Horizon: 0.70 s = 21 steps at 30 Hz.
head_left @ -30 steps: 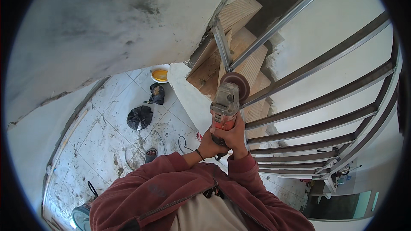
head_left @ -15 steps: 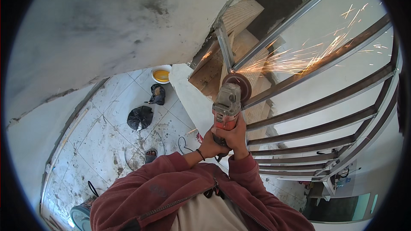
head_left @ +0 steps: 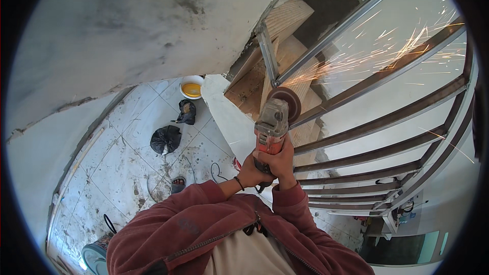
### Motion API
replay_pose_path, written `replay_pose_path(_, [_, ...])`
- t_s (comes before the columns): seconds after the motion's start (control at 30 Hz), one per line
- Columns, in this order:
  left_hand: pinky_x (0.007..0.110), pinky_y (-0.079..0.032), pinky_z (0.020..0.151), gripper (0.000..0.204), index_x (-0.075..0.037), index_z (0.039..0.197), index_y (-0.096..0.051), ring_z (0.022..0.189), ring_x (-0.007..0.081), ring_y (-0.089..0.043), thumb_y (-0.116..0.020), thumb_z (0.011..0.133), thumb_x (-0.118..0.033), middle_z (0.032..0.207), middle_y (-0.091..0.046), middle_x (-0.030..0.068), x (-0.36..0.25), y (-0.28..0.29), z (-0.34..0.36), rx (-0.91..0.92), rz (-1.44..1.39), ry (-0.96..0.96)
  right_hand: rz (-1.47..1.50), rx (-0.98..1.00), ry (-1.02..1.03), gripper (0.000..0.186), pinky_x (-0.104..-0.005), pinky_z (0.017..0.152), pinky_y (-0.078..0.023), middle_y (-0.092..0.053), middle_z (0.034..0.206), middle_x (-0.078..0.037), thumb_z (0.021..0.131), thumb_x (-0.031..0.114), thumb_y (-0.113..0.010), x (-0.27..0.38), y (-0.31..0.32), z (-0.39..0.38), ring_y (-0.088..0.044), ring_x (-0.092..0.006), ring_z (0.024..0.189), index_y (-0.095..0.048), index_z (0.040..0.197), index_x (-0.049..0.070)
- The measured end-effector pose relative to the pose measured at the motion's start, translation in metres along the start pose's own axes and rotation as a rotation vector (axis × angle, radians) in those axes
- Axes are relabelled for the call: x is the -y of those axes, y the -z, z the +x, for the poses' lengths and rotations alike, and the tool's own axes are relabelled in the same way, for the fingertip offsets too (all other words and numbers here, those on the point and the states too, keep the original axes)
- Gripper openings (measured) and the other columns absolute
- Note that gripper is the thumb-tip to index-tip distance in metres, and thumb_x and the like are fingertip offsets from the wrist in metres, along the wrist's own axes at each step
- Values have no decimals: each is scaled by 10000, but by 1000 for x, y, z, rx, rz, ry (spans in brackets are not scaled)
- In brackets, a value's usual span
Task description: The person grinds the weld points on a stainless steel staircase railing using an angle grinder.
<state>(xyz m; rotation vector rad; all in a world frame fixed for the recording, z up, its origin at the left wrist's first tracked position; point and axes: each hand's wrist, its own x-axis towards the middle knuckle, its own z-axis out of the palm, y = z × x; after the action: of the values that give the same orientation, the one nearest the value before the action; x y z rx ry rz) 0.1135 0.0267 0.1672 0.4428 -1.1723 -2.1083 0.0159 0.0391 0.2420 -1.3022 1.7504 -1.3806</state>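
Observation:
Both of my hands are wrapped round an angle grinder [head_left: 271, 122] with an orange-red body and a dusty grey head. My left hand [head_left: 253, 173] closes on it from the left, below the body. From the right, my right hand [head_left: 281, 160] grips it, overlapping the left. The grinder's brown disc [head_left: 286, 101] is at the lower end of a metal railing [head_left: 326, 40], by a welded corner with a short post [head_left: 267, 53]. Orange sparks stream off to the upper right across the bars. The exact contact point is partly hidden by the disc.
Wooden steps [head_left: 290, 15] lie behind the railing bars [head_left: 377, 122] on the right. On the dirty tiled floor [head_left: 112, 168] are black plastic bags [head_left: 166, 139], a white basin [head_left: 191, 80] holding something yellow, and a cable [head_left: 220, 170]. A plastered wall [head_left: 127, 30] fills the upper left.
The grinder and both hands have shifted very slightly to the right. The spray of sparks has changed shape, reaching farther right with less brightness near the disc.

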Motion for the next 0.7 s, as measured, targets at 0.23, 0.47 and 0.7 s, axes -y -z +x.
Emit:
replay_pose_path(0.23, [316, -535, 771, 660, -6, 1127, -540, 899, 157, -636, -837, 543, -83, 993, -643, 77, 11, -1, 2, -25, -13, -109, -95, 24, 25, 744, -329, 834, -482, -623, 1033, -137, 547, 190, -834, 6, 1, 1, -613, -218, 926, -471, 1164, -15])
replay_pose_path(0.47, [318, -532, 778, 665, -11, 1127, -540, 908, 161, -632, -834, 533, -71, 990, -641, 71, 11, -2, 3, -64, -44, -82, -96, -8, 37, 744, -332, 833, -484, -630, 1033, -142, 550, 185, -833, 2, 2, 2, -614, -226, 938, -468, 1164, -24])
replay_pose_path(0.7, [312, -515, 802, 740, -31, 1180, -489, 918, 149, -616, -832, 528, -107, 1048, -621, 67, 13, 3, 6, -9, -9, -20, -81, 18, 0, 748, -305, 864, -463, -592, 1086, -87, 534, 88, -817, 5, 0, 5, -574, -167, 951, -471, 1190, -8])
